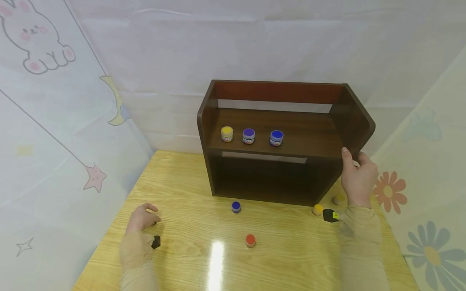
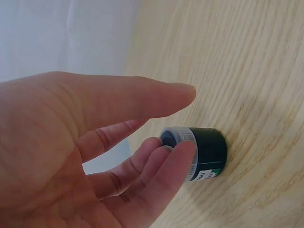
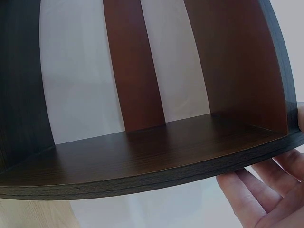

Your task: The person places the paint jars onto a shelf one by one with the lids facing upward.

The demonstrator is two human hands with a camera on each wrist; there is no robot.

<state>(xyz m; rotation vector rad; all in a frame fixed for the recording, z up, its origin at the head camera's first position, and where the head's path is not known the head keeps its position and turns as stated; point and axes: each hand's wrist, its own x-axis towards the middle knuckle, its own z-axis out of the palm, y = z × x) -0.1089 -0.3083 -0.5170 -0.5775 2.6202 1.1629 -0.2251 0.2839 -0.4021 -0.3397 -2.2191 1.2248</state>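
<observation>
While my left hand (image 1: 142, 218) is hanging at eight o'clock on the head view's dial, its fingers are curving loosely by a dark jar (image 2: 211, 149) on the table (image 1: 189, 254); nothing is being grasped, though I cannot tell whether a fingertip is touching. I am judging that the thumb is needing to come squarely opposite before any lift.

Rightward, in order, these are standing: yellow jar (image 1: 227, 134) on the shelf unit (image 1: 309, 131), dark-blue jar (image 1: 236, 207) at six on the table, purple jar (image 1: 248, 136) on the unit, red jar (image 1: 250, 241) near six on the table, blue jar (image 1: 276, 138) on the unit toward three.

Orange-yellow jar (image 1: 317, 209) is sitting at four. Beyond, between three and four, my right hand (image 1: 359, 180) is gripping the unit's right end; gentle, level pressure is seeming best, lest jars slide.
</observation>
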